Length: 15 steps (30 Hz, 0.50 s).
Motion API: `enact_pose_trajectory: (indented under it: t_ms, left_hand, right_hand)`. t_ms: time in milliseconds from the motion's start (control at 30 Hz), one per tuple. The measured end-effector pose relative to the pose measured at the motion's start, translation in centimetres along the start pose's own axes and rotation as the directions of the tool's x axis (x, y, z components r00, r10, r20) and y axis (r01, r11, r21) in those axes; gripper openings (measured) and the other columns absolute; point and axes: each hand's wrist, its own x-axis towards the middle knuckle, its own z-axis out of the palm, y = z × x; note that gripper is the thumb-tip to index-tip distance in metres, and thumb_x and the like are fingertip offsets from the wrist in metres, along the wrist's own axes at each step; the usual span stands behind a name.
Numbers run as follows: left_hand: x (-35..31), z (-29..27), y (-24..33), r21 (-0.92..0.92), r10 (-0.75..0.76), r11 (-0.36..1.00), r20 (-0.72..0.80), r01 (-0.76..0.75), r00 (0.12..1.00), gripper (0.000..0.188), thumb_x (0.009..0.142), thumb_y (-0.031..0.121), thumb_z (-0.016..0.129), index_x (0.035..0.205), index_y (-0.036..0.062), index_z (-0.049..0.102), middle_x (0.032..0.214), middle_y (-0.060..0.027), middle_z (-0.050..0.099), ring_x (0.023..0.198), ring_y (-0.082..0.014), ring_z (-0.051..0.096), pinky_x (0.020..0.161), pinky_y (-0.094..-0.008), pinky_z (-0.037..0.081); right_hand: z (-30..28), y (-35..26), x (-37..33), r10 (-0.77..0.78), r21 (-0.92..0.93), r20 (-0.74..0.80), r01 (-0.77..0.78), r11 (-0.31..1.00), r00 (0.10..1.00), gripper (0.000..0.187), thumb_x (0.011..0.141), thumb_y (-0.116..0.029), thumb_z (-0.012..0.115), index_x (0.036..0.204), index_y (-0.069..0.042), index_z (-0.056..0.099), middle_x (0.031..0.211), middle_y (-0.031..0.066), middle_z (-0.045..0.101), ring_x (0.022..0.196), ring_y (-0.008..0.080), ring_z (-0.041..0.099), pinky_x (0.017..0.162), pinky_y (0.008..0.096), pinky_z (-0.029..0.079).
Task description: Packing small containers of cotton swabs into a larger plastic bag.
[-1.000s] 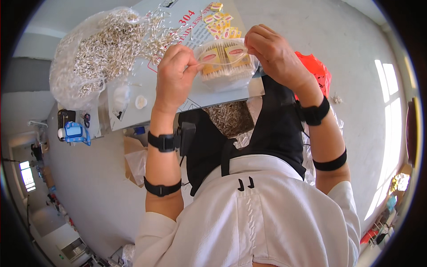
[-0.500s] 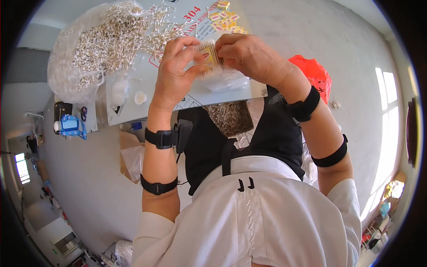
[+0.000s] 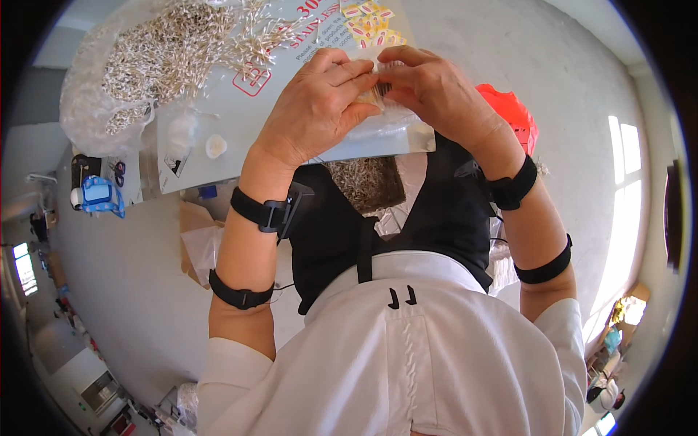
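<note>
Above the near edge of the table, both my hands close on a small packet of cotton swabs (image 3: 374,99) with a yellowish card. My left hand (image 3: 320,105) pinches its left side between thumb and fingers. On the other side, the bent fingers of my right hand (image 3: 436,91) grip its upper right part. My fingers cover much of the packet. Clear plastic bags (image 3: 385,129) lie on the table beneath my hands. Just beyond are several small yellow-and-white cards (image 3: 372,27). A heap of loose cotton swabs (image 3: 163,62) spills from a large clear bag at the far left.
A round white piece (image 3: 216,146) sits near the front edge of the table (image 3: 240,160). Scissors (image 3: 118,171) and a blue-and-white bottle (image 3: 98,192) are farther left. A red plastic bag (image 3: 512,120) hangs at right. Below the table stands a container of swabs (image 3: 367,185).
Both hands have moved right with the packet, and my left fingers have closed in over it toward my right hand. The view has shifted slightly.
</note>
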Motion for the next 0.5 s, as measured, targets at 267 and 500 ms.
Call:
enact_pose_trajectory:
  t_ms: [267, 500]
  left_hand:
    - [-0.8, 0.0, -0.8, -0.067, -0.019, 0.998, -0.052, 0.016, 0.998, 0.029, 0.075, 0.011, 0.075, 0.103, 0.0049, 0.072, 0.108, -0.0064, 0.069, 0.101, -0.0252, 0.060, 0.086, -0.0350, 0.052]
    - [-1.0, -1.0, -0.9, -0.211, -0.082, 0.975, -0.066, 0.066, 0.994, 0.021, 0.069, 0.004, 0.077, 0.089, 0.0069, 0.072, 0.107, -0.0053, 0.068, 0.098, -0.0249, 0.061, 0.082, -0.0339, 0.053]
  right_hand:
    - [-0.9, 0.1, -0.4, -0.127, 0.147, -0.041, 0.132, 0.980, 0.991, 0.026, 0.080, -0.013, 0.071, 0.105, -0.005, 0.070, 0.127, 0.0189, 0.059, 0.109, 0.0372, 0.059, 0.093, 0.0418, 0.049]
    - [-1.0, -0.9, 0.2, -0.120, 0.095, 0.054, 0.115, 0.989, 0.991, 0.014, 0.075, -0.010, 0.073, 0.089, -0.008, 0.069, 0.132, 0.0198, 0.056, 0.122, 0.0351, 0.052, 0.098, 0.0417, 0.045]
